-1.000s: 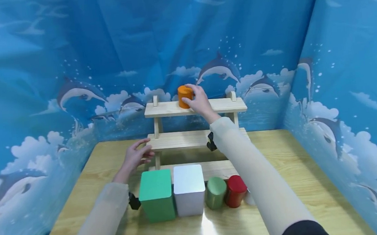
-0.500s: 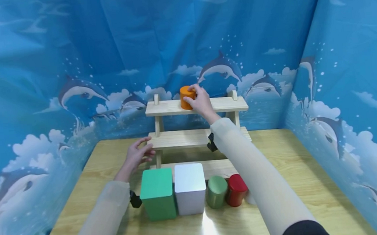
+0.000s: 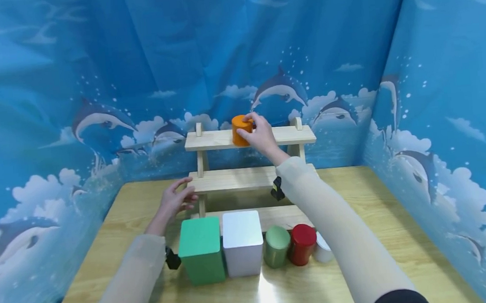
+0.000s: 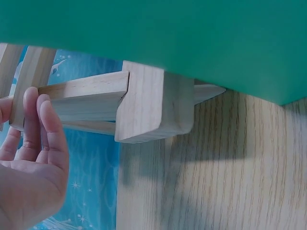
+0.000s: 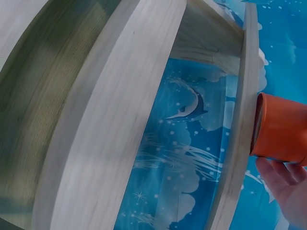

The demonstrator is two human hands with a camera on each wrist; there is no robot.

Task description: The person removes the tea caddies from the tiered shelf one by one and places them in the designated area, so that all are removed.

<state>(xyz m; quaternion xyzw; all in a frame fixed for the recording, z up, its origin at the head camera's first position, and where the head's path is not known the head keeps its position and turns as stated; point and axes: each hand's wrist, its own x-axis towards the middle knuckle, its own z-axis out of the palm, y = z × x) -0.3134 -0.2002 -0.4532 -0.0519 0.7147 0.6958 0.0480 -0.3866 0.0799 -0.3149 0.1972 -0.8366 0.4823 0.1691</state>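
Observation:
My right hand [image 3: 262,134] grips an orange cylinder [image 3: 239,132], thumb on its near side and fingers round its right. The cylinder stands upright at the front edge of the wooden rack's top shelf [image 3: 214,140]. In the right wrist view, the rimmed base of the orange cylinder [image 5: 283,127] lies right at the shelf board [image 5: 242,110]. My left hand [image 3: 173,201] touches the left end of the middle shelf [image 3: 232,180] with relaxed fingers. The left wrist view has the left hand's fingertips [image 4: 45,98] at a board edge, with the green box [image 4: 144,28] close above.
In front of the rack stand a green box [image 3: 201,250], a white box [image 3: 243,244], a pale green cylinder [image 3: 276,246], a red cylinder [image 3: 303,244] and a white cylinder [image 3: 322,249]. A dolphin-print curtain [image 3: 132,46] hangs behind the wooden table [image 3: 358,199].
The right hand has drawn the orange cylinder slightly right and forward to the top shelf's front edge. More of the white cylinder shows beside the sleeve. My left hand keeps its place.

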